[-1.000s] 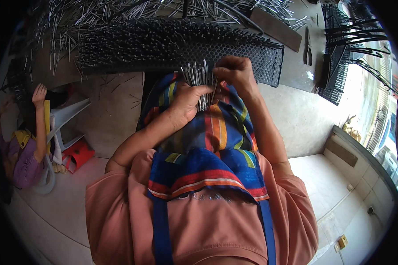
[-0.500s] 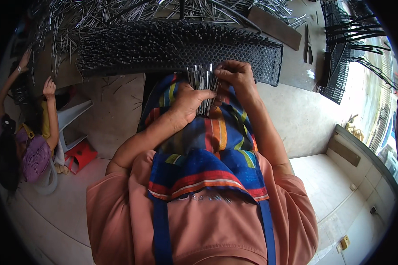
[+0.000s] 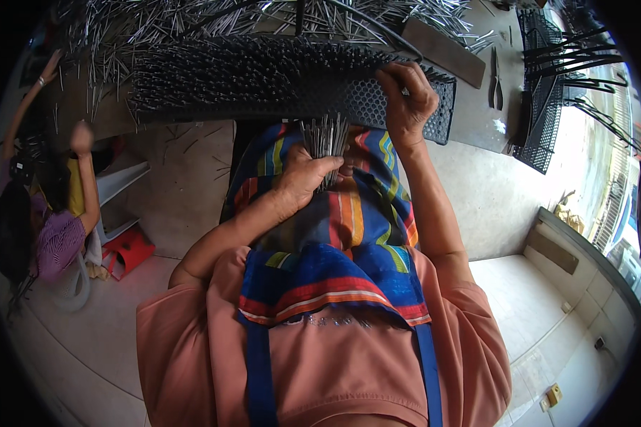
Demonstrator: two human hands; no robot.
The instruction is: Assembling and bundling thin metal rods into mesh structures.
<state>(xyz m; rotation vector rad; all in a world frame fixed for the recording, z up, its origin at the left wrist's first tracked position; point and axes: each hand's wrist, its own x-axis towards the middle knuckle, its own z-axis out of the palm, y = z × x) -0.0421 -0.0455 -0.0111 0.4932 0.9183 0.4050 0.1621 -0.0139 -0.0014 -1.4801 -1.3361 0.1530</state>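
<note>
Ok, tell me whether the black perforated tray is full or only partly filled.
Partly filled: rods crowd the left of the black perforated tray, while bare holes show toward its right end, beside the right hand.

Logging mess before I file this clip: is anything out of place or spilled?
Yes: a few thin rods lie scattered on the floor, left of the apron; they look dropped, being apart from the heap on the table.
</note>
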